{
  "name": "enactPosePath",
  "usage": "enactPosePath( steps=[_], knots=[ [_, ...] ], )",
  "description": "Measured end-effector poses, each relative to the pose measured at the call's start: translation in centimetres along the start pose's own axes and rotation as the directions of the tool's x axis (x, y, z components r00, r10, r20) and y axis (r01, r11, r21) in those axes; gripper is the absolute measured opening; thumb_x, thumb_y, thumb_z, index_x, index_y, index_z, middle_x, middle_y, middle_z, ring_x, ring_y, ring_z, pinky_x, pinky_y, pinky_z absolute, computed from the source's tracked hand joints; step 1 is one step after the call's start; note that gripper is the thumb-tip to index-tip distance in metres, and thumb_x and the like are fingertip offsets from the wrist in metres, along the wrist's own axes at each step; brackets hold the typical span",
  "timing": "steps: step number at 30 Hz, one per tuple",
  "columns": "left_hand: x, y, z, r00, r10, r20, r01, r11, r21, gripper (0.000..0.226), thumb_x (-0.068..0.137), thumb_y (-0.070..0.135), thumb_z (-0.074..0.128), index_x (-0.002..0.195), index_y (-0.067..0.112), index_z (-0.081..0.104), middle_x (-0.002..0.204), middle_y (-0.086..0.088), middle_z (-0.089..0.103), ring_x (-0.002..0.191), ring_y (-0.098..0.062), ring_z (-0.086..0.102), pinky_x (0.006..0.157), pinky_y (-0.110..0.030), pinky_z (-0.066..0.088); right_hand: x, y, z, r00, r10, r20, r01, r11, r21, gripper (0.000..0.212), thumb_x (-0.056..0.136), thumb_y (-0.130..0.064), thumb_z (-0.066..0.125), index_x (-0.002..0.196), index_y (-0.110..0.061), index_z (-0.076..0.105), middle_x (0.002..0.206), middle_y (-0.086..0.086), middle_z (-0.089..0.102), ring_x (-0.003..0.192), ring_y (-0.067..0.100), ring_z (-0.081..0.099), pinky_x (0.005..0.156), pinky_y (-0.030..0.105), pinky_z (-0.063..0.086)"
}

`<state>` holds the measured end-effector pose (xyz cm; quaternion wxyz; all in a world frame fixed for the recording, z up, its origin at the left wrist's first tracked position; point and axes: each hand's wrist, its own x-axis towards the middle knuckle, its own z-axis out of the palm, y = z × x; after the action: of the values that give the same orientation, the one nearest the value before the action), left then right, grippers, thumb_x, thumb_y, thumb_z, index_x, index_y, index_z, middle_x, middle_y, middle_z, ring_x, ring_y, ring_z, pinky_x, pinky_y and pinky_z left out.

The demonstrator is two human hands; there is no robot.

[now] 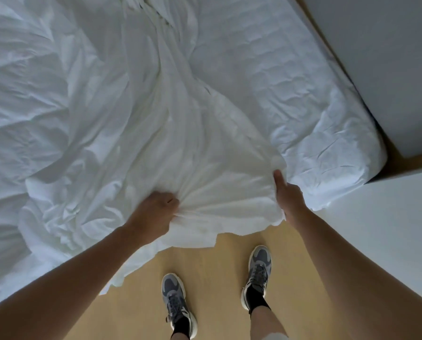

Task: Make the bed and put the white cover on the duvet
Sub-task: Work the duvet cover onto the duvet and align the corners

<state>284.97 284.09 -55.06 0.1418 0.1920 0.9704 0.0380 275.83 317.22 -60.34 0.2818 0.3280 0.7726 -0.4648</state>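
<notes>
A white cover [180,133] lies crumpled across a bed [327,133], seen from above by the person standing at its foot. The cloth is thin, creased and bunched into long folds that run from the far edge of the view down toward the hands. Its near edge hangs off the bed over a pale wood floor [217,278].

The left hand [153,212] is closed in a fist on a gathered pinch of the cover, with folds fanning out from the grip. The right hand [287,197] holds the cover's right-hand edge: the thumb lies flat on top, while the fingers are tucked under the cloth and hidden, so how tightly they close cannot be seen.

To the right of the cover the bed's quilted, wrinkled white surface is bare down to its rounded corner. At left, more rumpled white bedding [33,106] fills the view; where the cover ends and this begins is hard to make out, and whether a duvet is among it cannot be told.

Two grey trainers [178,303] with black socks stand on the floor below the hands. A pale grey wall [388,69] fills the upper right, and a white surface [388,217], cut off by the picture's edge, sits beside the bed corner.
</notes>
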Motion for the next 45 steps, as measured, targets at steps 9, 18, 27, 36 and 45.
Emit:
enactPosePath(
  steps=[9, 18, 27, 36, 45],
  knots=[
    [-4.3, -3.2, -6.1, 0.933, -0.189, 0.307, 0.157, 0.980, 0.125, 0.027, 0.070, 0.004, 0.077, 0.081, 0.021, 0.057, 0.084, 0.002, 0.062, 0.074, -0.024, 0.066, 0.067, -0.034, 0.056, 0.2, -1.9, -0.3, 0.999, 0.012, 0.031, -0.014, 0.998, 0.057, 0.068, 0.087, -0.074, 0.053, 0.093, -0.007, 0.062, 0.077, 0.005, 0.056, 0.067, 0.021, 0.054, 0.061, 0.031, 0.044],
    [8.0, 10.5, -2.6, 0.994, -0.044, 0.104, 0.036, 0.996, 0.081, 0.044, 0.095, 0.046, 0.060, 0.125, 0.014, 0.056, 0.126, -0.008, 0.052, 0.113, -0.029, 0.050, 0.101, -0.041, 0.037, -0.8, -0.6, 0.2, 0.992, 0.108, 0.067, -0.118, 0.980, 0.159, 0.099, 0.086, -0.086, 0.025, 0.147, -0.010, 0.047, 0.139, 0.011, 0.057, 0.114, 0.032, 0.056, 0.092, 0.037, 0.043],
    [4.7, 4.9, 0.0, 0.998, 0.068, -0.003, -0.068, 0.989, -0.130, 0.037, 0.068, 0.017, 0.092, 0.068, 0.012, 0.056, 0.066, 0.000, 0.053, 0.055, -0.027, 0.060, 0.049, -0.031, 0.045, -0.5, -0.2, 0.9, 0.981, 0.194, -0.022, -0.177, 0.931, 0.320, 0.096, 0.088, -0.085, 0.018, 0.133, -0.010, 0.058, 0.115, 0.008, 0.065, 0.100, 0.031, 0.061, 0.088, 0.040, 0.048],
    [2.8, 5.7, -1.4, 0.981, -0.008, -0.195, -0.016, 0.993, -0.118, 0.038, 0.078, 0.041, 0.077, 0.101, 0.013, 0.066, 0.098, -0.005, 0.063, 0.083, -0.024, 0.059, 0.075, -0.038, 0.051, -1.2, 0.0, 1.6, 0.991, 0.129, -0.031, -0.120, 0.970, 0.210, 0.086, 0.098, -0.072, 0.017, 0.140, -0.006, 0.052, 0.109, 0.010, 0.059, 0.088, 0.031, 0.056, 0.077, 0.038, 0.044],
    [5.7, 4.6, -1.1, 1.000, -0.002, -0.015, -0.002, 0.958, -0.286, 0.027, 0.074, 0.014, 0.086, 0.068, 0.013, 0.060, 0.070, 0.001, 0.052, 0.059, -0.026, 0.055, 0.058, -0.031, 0.045, -1.9, 0.2, 1.0, 0.984, 0.174, -0.041, -0.156, 0.946, 0.283, 0.080, 0.095, -0.077, 0.021, 0.125, -0.012, 0.059, 0.106, 0.007, 0.065, 0.080, 0.025, 0.058, 0.060, 0.033, 0.043]
  ],
)
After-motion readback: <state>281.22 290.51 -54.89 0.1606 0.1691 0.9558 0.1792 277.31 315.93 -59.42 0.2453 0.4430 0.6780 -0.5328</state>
